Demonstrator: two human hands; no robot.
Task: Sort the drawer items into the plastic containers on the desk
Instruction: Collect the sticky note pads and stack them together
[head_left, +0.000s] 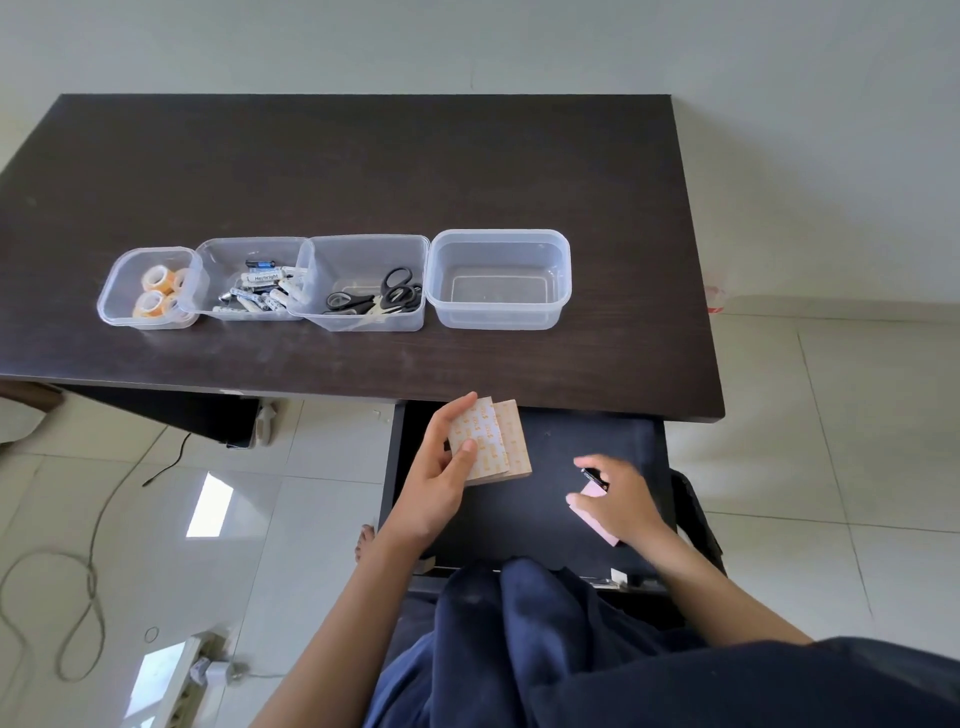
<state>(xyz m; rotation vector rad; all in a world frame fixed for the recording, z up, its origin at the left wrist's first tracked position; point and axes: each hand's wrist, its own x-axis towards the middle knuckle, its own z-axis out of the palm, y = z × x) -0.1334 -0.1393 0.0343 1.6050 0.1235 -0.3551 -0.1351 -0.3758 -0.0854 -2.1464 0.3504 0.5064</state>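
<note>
My left hand (441, 470) grips a stack of orange-printed sticky-note pads (498, 441) above the open dark drawer (519, 519). Over the drawer's right side, my right hand (618, 499) closes on a pink sticky-note pad (592, 512), with a small black item (594, 477) by the fingers. On the dark desk (363, 166) stand four clear plastic containers in a row: one with tape rolls (156, 288), one with batteries (254, 286), one with scissors (374, 296), and an empty one (498, 280) at the right end.
The desk's front edge overhangs the drawer's back. My lap in dark cloth fills the foreground below the drawer. A cable (88, 566) loops over the tiled floor at the left, near a power strip (208, 670). A bare foot (365, 540) shows beside the drawer.
</note>
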